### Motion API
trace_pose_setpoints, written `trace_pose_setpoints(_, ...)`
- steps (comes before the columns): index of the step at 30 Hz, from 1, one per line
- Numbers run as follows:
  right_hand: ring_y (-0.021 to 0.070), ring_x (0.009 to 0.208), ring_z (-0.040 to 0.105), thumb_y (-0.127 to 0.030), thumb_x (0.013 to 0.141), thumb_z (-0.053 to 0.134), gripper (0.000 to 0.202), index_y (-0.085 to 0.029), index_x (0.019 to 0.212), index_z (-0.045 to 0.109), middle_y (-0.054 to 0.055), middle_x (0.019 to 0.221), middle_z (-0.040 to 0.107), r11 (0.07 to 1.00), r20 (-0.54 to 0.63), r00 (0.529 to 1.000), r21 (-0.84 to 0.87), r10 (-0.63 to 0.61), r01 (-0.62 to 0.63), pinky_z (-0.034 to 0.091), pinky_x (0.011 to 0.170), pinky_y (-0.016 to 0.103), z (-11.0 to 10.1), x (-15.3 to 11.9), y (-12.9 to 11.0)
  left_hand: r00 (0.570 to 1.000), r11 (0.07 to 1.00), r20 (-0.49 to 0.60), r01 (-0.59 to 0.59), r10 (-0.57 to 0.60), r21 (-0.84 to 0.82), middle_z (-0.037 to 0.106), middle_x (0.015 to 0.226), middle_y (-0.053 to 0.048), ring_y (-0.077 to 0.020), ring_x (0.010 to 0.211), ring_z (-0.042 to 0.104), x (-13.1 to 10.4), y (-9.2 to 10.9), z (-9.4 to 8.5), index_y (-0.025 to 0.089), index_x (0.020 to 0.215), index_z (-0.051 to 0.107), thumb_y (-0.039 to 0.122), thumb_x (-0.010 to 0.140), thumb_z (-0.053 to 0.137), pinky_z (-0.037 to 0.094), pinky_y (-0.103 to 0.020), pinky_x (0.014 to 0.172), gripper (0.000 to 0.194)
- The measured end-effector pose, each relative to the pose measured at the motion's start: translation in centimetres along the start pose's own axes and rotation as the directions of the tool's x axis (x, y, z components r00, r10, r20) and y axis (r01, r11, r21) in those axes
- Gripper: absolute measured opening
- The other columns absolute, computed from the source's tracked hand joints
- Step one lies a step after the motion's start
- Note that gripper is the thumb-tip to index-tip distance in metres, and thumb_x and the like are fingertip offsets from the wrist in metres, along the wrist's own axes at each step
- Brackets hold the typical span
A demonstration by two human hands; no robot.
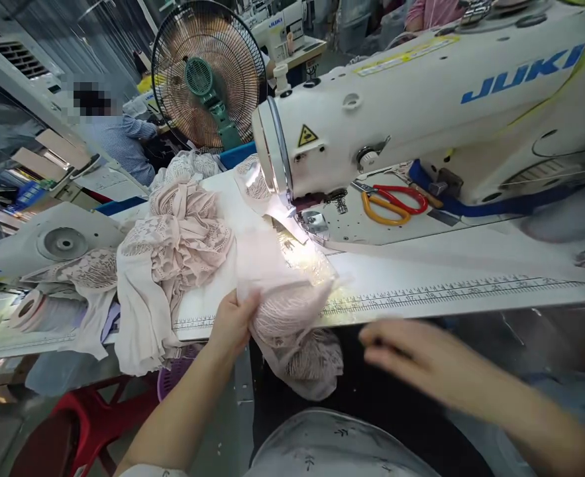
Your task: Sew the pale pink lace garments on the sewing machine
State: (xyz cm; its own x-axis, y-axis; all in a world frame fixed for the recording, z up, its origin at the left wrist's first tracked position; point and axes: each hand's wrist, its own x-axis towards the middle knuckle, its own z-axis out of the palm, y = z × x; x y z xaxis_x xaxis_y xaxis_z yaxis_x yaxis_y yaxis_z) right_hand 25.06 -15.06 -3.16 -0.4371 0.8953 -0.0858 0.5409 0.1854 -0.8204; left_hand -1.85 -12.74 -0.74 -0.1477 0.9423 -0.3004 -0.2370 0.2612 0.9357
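Note:
My left hand (233,319) grips the edge of a pale pink lace garment piece (292,308), thumb on top. The piece hangs over the table's front edge, its lace bunched in rounded folds. Its upper part lies on the table just in front of the lit needle area of a JUKI sewing machine (322,139). Apart from the cloth, to its right, my right hand (401,351) is in the air in front of the table edge. Motion smears its fingers, so I cannot make out whether they hold anything. A narrow pale strip (461,258) runs from the needle area toward the right.
Left of my hand lies a heap of pink lace pieces (183,232). Scissors with red and orange handles (396,202) rest on the machine bed. A printed ruler (421,291) follows the front edge. Behind stand a large fan (210,76) and a seated person (123,142).

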Motion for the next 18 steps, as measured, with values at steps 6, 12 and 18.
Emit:
trace_pose_setpoints(6, 0.0152, 0.065, 0.055, -0.057, 0.082, 0.037, 0.04, -0.021, 0.08, 0.055, 0.003, 0.078, 0.06, 0.97, -0.008, 0.999, 0.241, 0.047, -0.043, 0.045, 0.059, 0.027, -1.3, 4.5, -2.2, 0.984, 0.94, 0.172, -0.101, 0.046, 0.326, 0.071, 0.084, -0.005, -0.0197, 0.079, 0.064, -1.8, -1.7, 0.4, 0.013, 0.091, 0.066, 0.046, 0.076, 0.063, 0.051, -0.03, 0.072, 0.036)
trace_pose_setpoints(12, 0.0105, 0.05, 0.038, -0.046, 0.084, 0.037, 0.037, -0.022, 0.057, 0.029, -0.005, 0.054, 0.033, 0.97, 0.138, 0.989, 0.243, -0.058, 0.023, 0.03, 0.049, 0.024, 0.5, 5.8, -2.0, 0.897, 0.622, 0.424, -0.405, 0.127, 0.67, 0.069, 0.095, -0.008, -0.0238, 0.09, 0.063, -1.5, -1.3, 1.0, 0.016, 0.102, 0.065, 0.043, 0.088, 0.042, 0.049, -0.034, 0.08, 0.038)
trace_pose_setpoints(18, 0.0113, 0.049, 0.035, -0.036, 0.084, 0.034, 0.034, -0.022, 0.055, 0.023, -0.005, 0.051, 0.033, 0.994, 0.098, 0.99, 0.042, -0.101, 0.097, 0.026, 0.05, 0.025, 0.8, 5.8, -2.0, 0.851, 0.465, 0.523, -0.482, 0.047, 0.743, 0.067, 0.074, -0.009, -0.022, 0.076, 0.062, -0.4, -1.0, 3.0, 0.016, 0.078, 0.066, 0.042, 0.089, 0.037, 0.049, -0.032, 0.076, 0.04)
